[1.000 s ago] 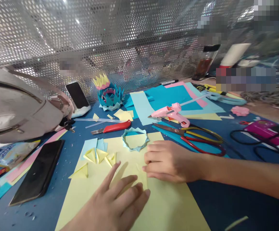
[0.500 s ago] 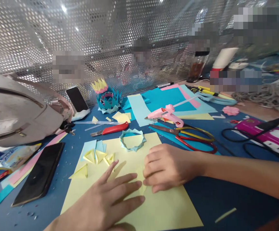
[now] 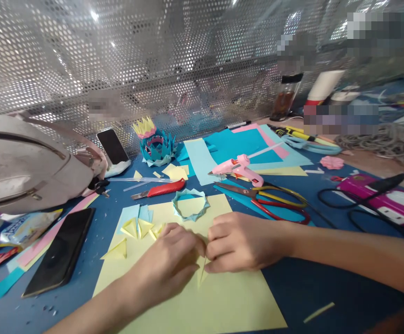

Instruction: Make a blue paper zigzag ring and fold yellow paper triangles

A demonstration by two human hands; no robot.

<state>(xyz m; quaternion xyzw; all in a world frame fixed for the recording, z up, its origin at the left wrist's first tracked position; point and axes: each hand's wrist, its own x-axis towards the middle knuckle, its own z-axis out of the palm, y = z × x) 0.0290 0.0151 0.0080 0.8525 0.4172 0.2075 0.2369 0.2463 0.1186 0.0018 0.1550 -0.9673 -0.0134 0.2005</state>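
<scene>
Paper piece [image 3: 202, 273], yellow, small: light, thin, likely creases easily. My left hand [image 3: 169, 260] and right hand [image 3: 238, 241] pinch it together at its upper edge, the best hold.

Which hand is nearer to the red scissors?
The right hand. It rests on the yellow sheet just below and left of the red scissors, not touching them. The left hand lies farther left, fingertips meeting the right hand's at a small yellow fold.
</scene>
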